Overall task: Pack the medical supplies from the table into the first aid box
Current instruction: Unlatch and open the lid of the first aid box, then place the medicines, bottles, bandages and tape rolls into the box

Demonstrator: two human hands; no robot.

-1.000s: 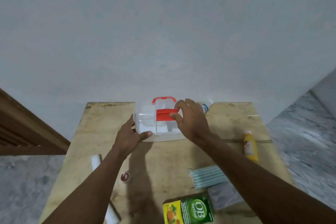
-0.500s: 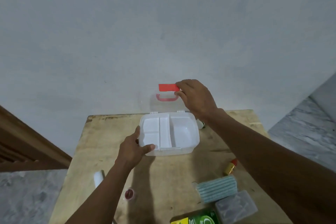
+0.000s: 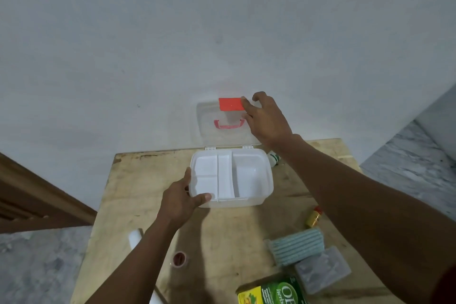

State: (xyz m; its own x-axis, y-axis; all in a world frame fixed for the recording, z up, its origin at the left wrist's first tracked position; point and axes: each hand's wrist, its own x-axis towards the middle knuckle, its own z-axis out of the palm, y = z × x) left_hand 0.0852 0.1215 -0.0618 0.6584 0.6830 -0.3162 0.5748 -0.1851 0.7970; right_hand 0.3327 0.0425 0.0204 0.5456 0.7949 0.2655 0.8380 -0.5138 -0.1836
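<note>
Your left hand [image 3: 181, 201] grips the near-left corner of the open first aid box [image 3: 237, 202] on the counter [image 3: 138, 192]; its white compartments lie bare. Your right hand [image 3: 266, 118] pinches the upright clear lid [image 3: 209, 116] beside its red latch [image 3: 230, 104]. Nearer you than the box lie a teal packet [image 3: 296, 245], yellow bottle [image 3: 313, 217] and tape roll [image 3: 179, 258].

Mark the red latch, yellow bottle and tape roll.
red latch [image 3: 230, 104], head view, middle of its red face.
yellow bottle [image 3: 313, 217], head view, on its yellow body.
tape roll [image 3: 180, 265], head view, on its near rim.
</note>
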